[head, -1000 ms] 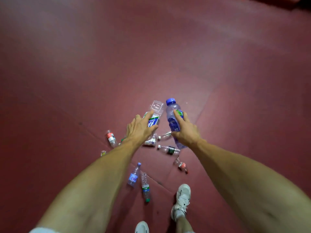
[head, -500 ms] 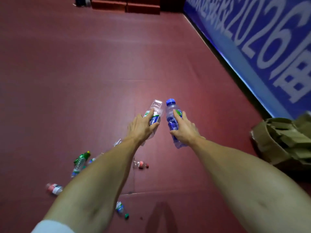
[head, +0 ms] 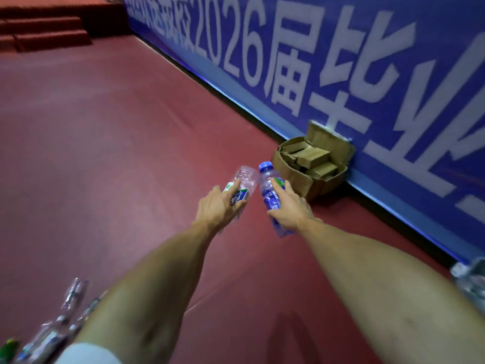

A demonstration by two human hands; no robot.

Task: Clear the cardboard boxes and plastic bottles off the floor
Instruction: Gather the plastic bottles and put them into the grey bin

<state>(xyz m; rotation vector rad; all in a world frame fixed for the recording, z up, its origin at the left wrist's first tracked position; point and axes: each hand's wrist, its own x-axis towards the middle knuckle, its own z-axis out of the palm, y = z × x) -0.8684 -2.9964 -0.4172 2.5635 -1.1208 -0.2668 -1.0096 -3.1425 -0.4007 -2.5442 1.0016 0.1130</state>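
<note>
The left hand [head: 220,206] is curled round a clear plastic bottle [head: 244,178] with a green, white and blue label; its ribbed top end shows no cap. The right hand [head: 288,210] grips a second bottle [head: 265,181], this one tinted blue, with a blue cap and a blue label edged in green. Both bottles are held up off the dark red floor [head: 131,153], side by side and close together, their tops pointing away from the person.

Just beyond the right hand, one open cardboard box [head: 301,179] sits on the floor against the foot of a blue banner [head: 393,74] with large white lettering. Inside it lie folded cardboard pieces [head: 312,155], at least four.

At the lower left edge, beside the left forearm, a loose cluster of bottles [head: 70,298] lies on the floor; blur makes the count unsure, perhaps three or four, clear ones with one green cap among them. At the far right edge another clear plastic item [head: 469,281] shows, too smeared to identify. Red steps [head: 47,32] stand at the top left.
</note>
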